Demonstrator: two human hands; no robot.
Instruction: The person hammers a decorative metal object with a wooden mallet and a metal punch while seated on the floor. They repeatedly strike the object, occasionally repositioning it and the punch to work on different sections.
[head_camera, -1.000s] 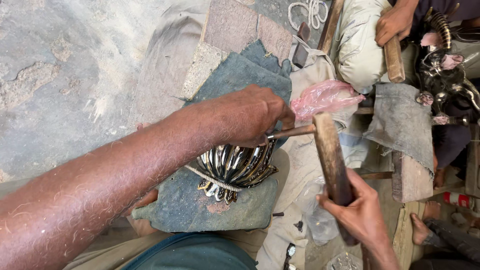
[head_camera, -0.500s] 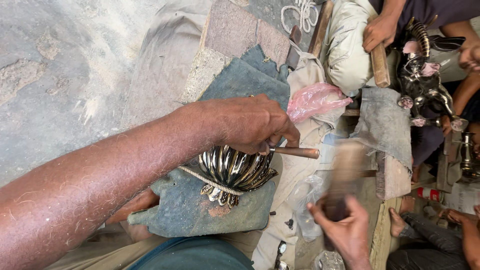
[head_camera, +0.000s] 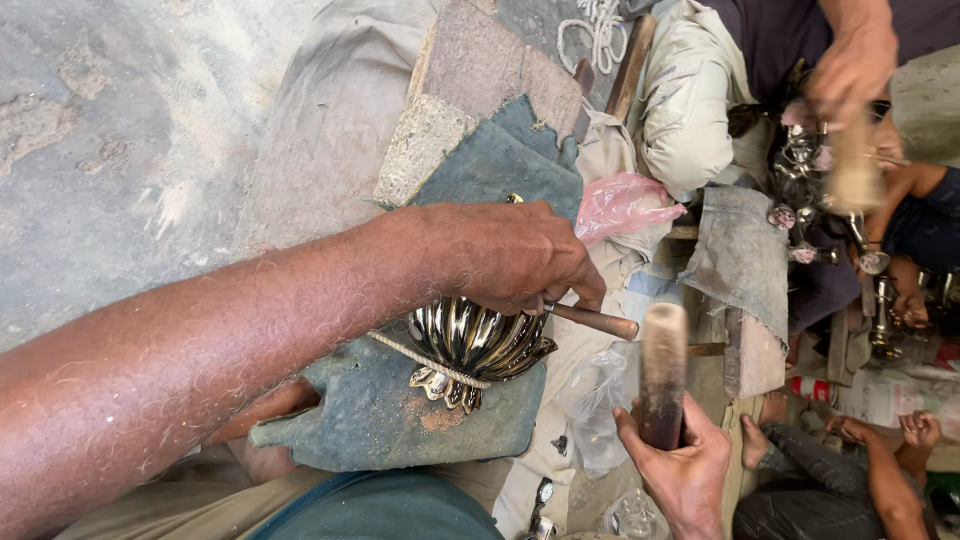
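Head view: your left hand (head_camera: 510, 255), at frame centre, has its grip pinched around a punch (head_camera: 590, 320), fingers curled tight so the tip stays on the bowl (head_camera: 475, 345), a shiny fluted metal piece just below the hand. The bowl rests on a blue-grey pad (head_camera: 400, 420), which looks meant to cushion it and keep it from sliding. Your right hand (head_camera: 685, 470), lower right, is wrapped shut around a mallet (head_camera: 663, 370), its head upright just beside the punch's free end. At the upper right, another person's hand (head_camera: 850, 70) holds a blurred tool, well apart from yours.
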